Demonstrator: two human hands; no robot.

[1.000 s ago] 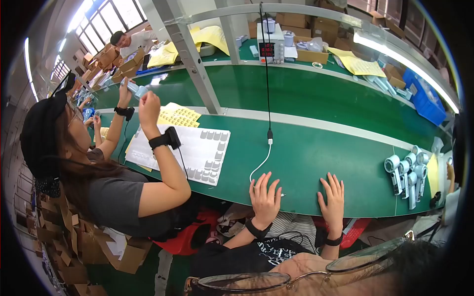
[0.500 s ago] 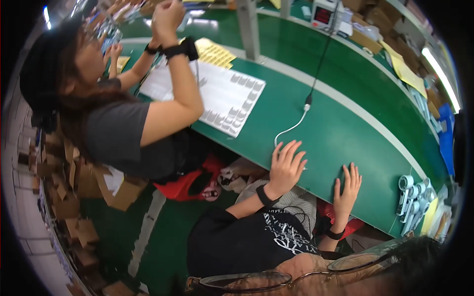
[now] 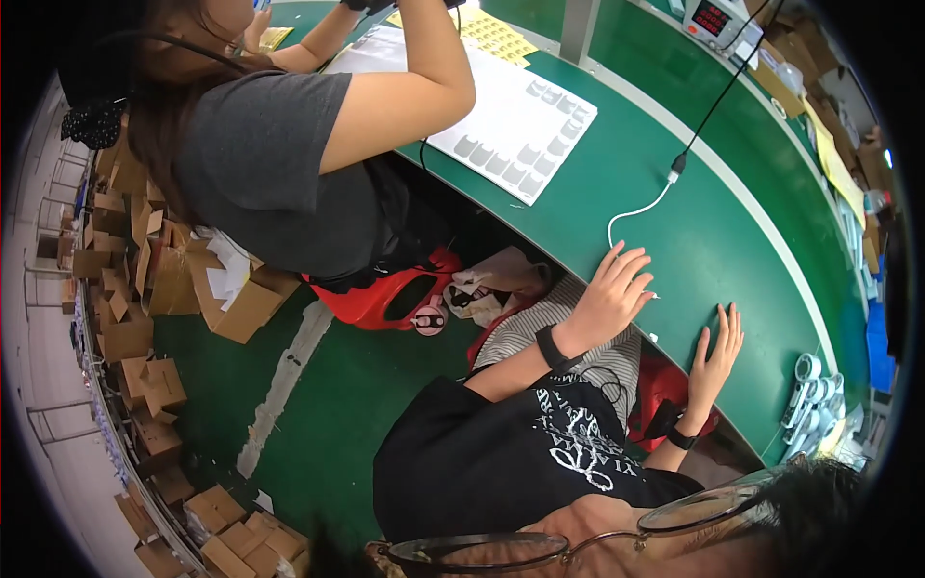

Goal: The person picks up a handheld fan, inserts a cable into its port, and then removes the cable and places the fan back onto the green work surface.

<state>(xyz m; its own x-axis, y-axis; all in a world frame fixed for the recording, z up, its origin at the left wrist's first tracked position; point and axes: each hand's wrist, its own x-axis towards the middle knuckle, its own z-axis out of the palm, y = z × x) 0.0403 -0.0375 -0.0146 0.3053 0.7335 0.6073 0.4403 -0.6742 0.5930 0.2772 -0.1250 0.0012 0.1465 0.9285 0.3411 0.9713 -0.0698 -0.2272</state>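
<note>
My left hand (image 3: 612, 294) lies over the near edge of the green table (image 3: 742, 246), its fingers stretched and slightly apart. A thin white cable (image 3: 638, 210) runs under its fingers, and a small pale tip shows past them. At its other end the cable plugs into a black connector (image 3: 678, 166) on a dark hanging cord. Farther right, my right hand (image 3: 715, 354) rests flat on the tabletop with fingers extended and nothing in it. Each wrist wears a black band.
A co-worker in a grey sleeve (image 3: 265, 125) is at the left, beside a white board with grey shapes (image 3: 496, 120) and yellow sheets (image 3: 493, 37). Pale round-headed devices (image 3: 814, 400) lie at right. A red stool (image 3: 371, 301) and open cartons (image 3: 252, 303) stand on the floor.
The view has swung, so the co-worker and board sit higher and farther right in the picture. My hands stay on the table in much the same pose.
</note>
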